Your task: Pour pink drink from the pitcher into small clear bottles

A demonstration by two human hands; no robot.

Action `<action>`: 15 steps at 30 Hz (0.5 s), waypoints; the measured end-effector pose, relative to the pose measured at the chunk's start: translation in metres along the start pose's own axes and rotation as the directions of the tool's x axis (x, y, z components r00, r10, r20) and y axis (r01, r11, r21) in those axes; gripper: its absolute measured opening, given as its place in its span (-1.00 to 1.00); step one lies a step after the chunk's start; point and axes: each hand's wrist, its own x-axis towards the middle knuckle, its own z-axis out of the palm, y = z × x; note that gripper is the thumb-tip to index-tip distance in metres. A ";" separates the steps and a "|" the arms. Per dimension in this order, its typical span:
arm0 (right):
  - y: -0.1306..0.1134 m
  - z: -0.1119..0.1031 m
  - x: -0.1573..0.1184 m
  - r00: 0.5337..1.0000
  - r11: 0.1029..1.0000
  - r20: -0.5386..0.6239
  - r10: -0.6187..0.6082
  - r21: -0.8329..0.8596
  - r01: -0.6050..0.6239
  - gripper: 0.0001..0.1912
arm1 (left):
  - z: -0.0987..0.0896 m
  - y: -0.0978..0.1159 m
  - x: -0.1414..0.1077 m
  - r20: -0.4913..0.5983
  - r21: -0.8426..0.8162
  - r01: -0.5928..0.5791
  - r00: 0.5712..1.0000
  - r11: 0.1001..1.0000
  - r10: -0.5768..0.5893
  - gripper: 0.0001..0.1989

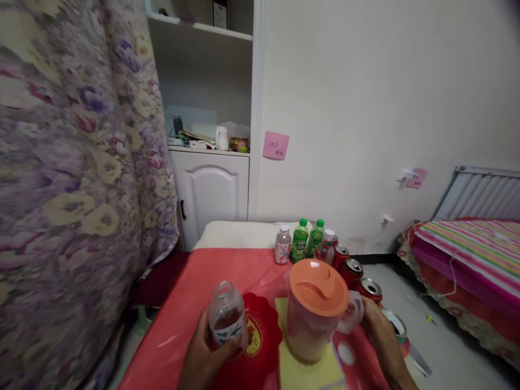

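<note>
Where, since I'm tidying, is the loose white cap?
In the head view's lower right, the white cap lies on the red tablecloth, beside the yellow mat, near the jug.

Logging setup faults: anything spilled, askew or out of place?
No spill visible. Slightly odd: a loose white cap lies beside the pitcher, while the bottle in the left hand is uncapped. Can't tell if they match.

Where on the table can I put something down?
There's bare red cloth between the clear bottle in the left hand and the cloth's left edge. More lies behind that bottle, up to the cream strip. The right side is crowded: pitcher, green bottles and cans stand close together.
</note>
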 end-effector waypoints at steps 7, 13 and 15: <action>0.039 -0.008 -0.019 0.992 0.896 0.124 0.015 -0.442 0.042 -0.52 | 0.009 0.006 0.002 0.009 0.043 -0.025 1.000 0.999 0.024 -0.39; 0.065 0.002 -0.038 0.973 0.802 0.211 0.091 -0.595 0.054 -0.39 | 0.014 -0.002 0.002 0.050 0.019 -0.035 0.998 0.999 0.034 -0.38; 0.069 0.004 -0.036 0.965 0.789 0.247 0.093 -0.609 0.080 -0.46 | 0.015 -0.001 -0.001 0.056 -0.003 -0.048 0.997 0.999 0.048 -0.39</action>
